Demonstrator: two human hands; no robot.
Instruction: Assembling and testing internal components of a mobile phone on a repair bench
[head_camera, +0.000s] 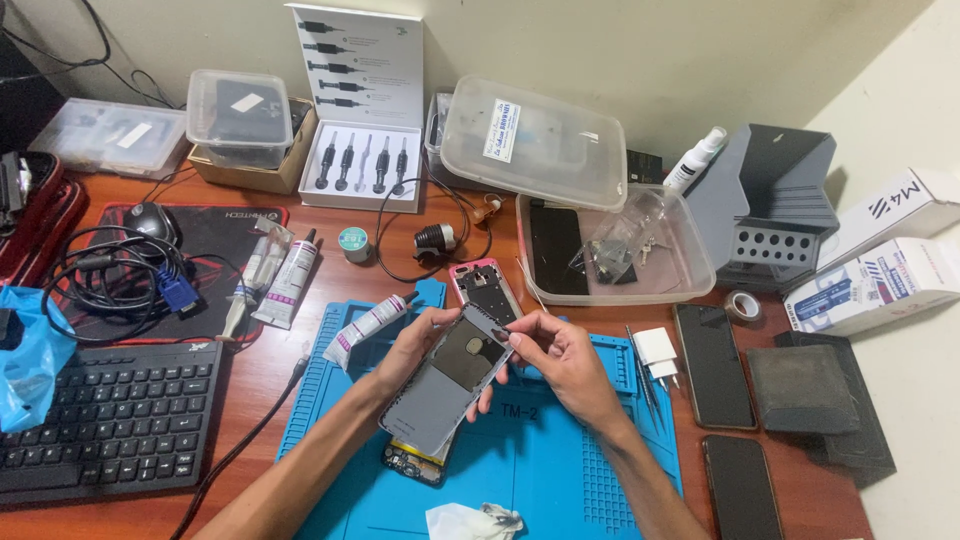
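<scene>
Head view. Both hands work over the blue repair mat (560, 470), mid-desk. The left hand (412, 345) cradles a grey phone back housing (450, 378) from beneath and along its left edge, fingers curled closed around it, thumb on the upper rim. The housing is tilted, inner face up, held clear of the mat. The right hand (562, 358) pinches the housing's top right corner, thumb and forefinger closed near the camera cut-out; whether a small part sits between the fingertips, cannot tell.

Handling, judged: the housing looks thin, light and fairly stiff, but likely to flex or crack if twisted at the corners. Smooth surface, so probably slippery. Best held by the long edges, as the left hand does, not by the face.

Surroundings: directly under the housing lies a phone circuit assembly (415, 463) on the mat, close enough to be struck if the housing drops. Just behind the hands, a pink-edged phone frame (487, 288) and an adhesive tube (368, 326). Tweezers (640, 372) and a white charger plug (657, 352) lie just right of the right hand. Crumpled tissue (470, 521) at the mat's near edge. Two dark phones (714, 365) well to the right. Keyboard (110, 415) at left, clear plastic tray (690, 275) behind. Nothing blocks the hands themselves.
</scene>
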